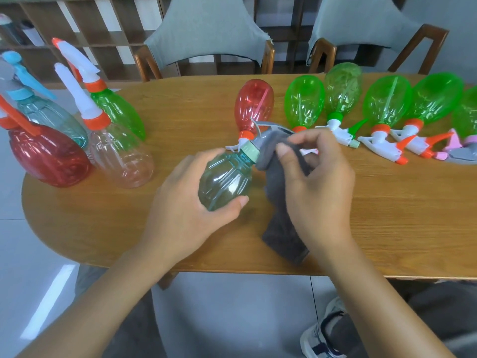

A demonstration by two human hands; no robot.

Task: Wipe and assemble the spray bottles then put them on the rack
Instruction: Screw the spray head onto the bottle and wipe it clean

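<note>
- Your left hand (191, 200) curls around the belly of a clear, teal-tinted bottle (224, 180), thumb across its near side, holding it tilted above the desk (387, 215) with the neck pointing away from you.
- The bottle is ribbed plastic, bulbous, with a pale green collar (249, 153) and a grey spray head (271, 129) screwed on.
- Your right hand (317, 184) pinches a dark grey cloth (281, 202), thumb and fingers bunched, pressing it against the spray head just past the collar.
- The cloth looks soft and napped; its loose end hangs down to the desk edge.
- The desk is rounded, wood-grained and smooth.
- Lying on their sides along the far part: a red bottle (254, 104) and a row of green bottles (387, 104), glossy and translucent, with white triggers and orange or green collars facing you.
- At the left stand four upright ones: a dark red (49, 156), a pale pink (121, 158), a teal (51, 117) and a green (118, 109).
- Two grey-covered chairs (206, 29) sit behind the desk.
</note>
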